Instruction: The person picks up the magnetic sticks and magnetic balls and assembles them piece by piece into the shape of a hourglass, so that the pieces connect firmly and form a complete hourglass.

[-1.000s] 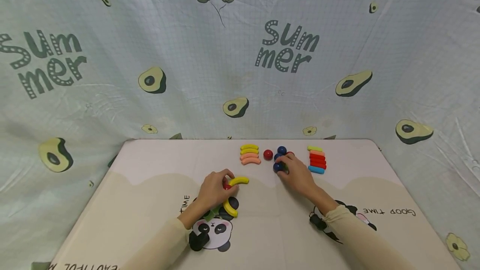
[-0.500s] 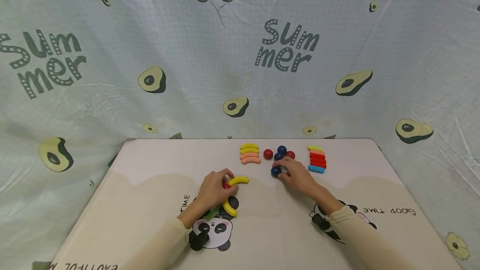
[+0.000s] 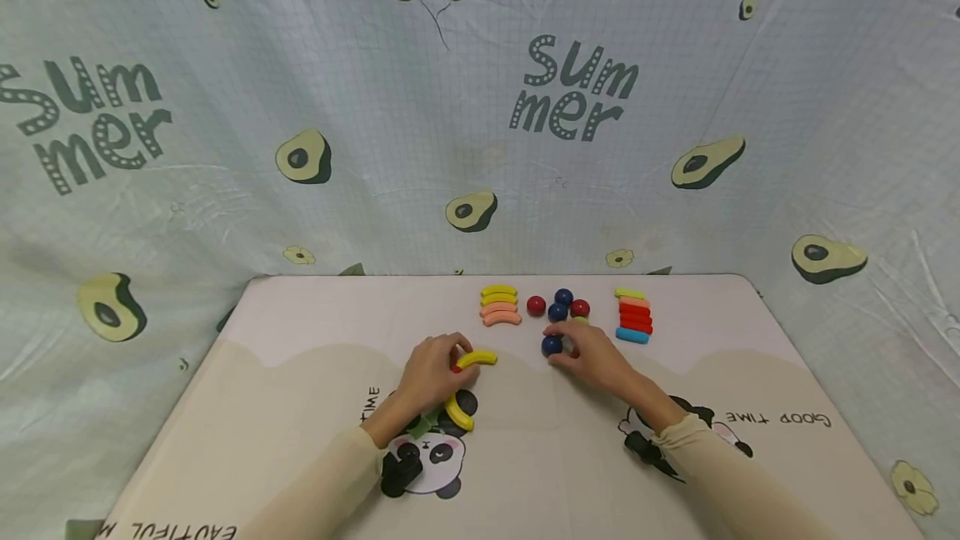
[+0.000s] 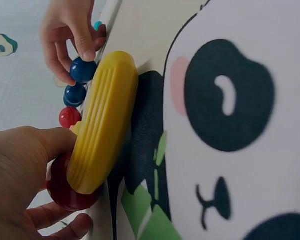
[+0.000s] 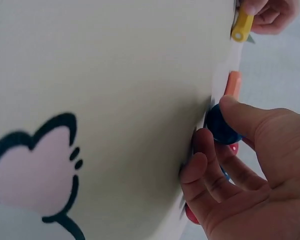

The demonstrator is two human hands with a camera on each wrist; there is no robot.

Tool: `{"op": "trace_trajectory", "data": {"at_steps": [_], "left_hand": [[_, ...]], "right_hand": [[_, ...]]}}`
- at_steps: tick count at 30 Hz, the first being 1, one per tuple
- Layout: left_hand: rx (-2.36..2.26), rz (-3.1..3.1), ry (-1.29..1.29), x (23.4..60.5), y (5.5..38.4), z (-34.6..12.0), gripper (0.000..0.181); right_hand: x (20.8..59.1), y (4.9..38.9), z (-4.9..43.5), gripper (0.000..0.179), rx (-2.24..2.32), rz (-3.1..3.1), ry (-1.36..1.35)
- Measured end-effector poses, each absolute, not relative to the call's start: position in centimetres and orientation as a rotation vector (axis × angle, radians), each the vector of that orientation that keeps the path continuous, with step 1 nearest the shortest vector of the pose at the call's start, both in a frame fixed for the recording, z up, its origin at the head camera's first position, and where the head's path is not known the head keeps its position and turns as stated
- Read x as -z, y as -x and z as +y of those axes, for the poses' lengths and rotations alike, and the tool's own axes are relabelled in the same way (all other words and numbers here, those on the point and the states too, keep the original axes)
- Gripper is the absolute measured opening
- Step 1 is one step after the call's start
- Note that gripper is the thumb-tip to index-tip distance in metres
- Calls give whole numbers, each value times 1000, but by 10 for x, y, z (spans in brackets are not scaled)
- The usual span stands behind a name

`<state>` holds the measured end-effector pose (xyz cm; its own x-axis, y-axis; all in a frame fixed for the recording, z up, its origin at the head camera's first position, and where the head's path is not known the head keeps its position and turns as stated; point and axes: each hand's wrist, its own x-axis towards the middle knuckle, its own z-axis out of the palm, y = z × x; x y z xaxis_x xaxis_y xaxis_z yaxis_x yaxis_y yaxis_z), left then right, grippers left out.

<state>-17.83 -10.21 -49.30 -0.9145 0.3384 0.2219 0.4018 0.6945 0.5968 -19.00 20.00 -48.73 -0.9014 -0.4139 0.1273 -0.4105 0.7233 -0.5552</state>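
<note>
- Through the head view I see a pale, wrinkled cloth backdrop point(image 3: 375, 223) around the table, printed with avocados, flowers and "summer" lettering.
- Below it I have the table point(image 3: 525, 473), its smooth cover cream with a pinkish, wavy-edged band along the far side.
- A printed panda point(image 3: 426, 465) lies flat in the cover's design, near the left sleeve point(image 3: 322, 473).
- I see the right hand point(image 3: 596, 357) with thumb and fingers pinching a glossy dark blue ball point(image 5: 220, 125) at mid-table.
- The left hand point(image 3: 431, 372) has thumb and fingers curled round a shiny red ball point(image 4: 59, 182), over the table's left half.
- Two yellow curved pieces point(image 3: 460, 415) lie by that hand; my left wrist view shows fine ridges along one.
- Near the far edge I count four curved pieces point(image 3: 501, 318), yellow and pink, lined up.
- Beyond the right hand sit two blue balls point(image 3: 557, 312), touching.
</note>
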Motion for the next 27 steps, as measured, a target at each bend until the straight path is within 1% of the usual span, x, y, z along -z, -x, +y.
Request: {"op": "trace_trajectory", "data": {"at_steps": [5, 13, 19, 27], "left_hand": [[1043, -2798, 691, 493, 185, -98, 22], [1112, -2791, 802, 494, 194, -93, 18], [1175, -2756, 755, 497, 197, -94, 16], [1224, -2705, 728, 497, 196, -94, 18]], "right_hand": [[488, 189, 202, 42, 965, 2888, 717], [488, 187, 205, 44, 1006, 2839, 739], [489, 186, 204, 44, 1012, 2847, 718], [488, 184, 205, 41, 1046, 2863, 697]]}}
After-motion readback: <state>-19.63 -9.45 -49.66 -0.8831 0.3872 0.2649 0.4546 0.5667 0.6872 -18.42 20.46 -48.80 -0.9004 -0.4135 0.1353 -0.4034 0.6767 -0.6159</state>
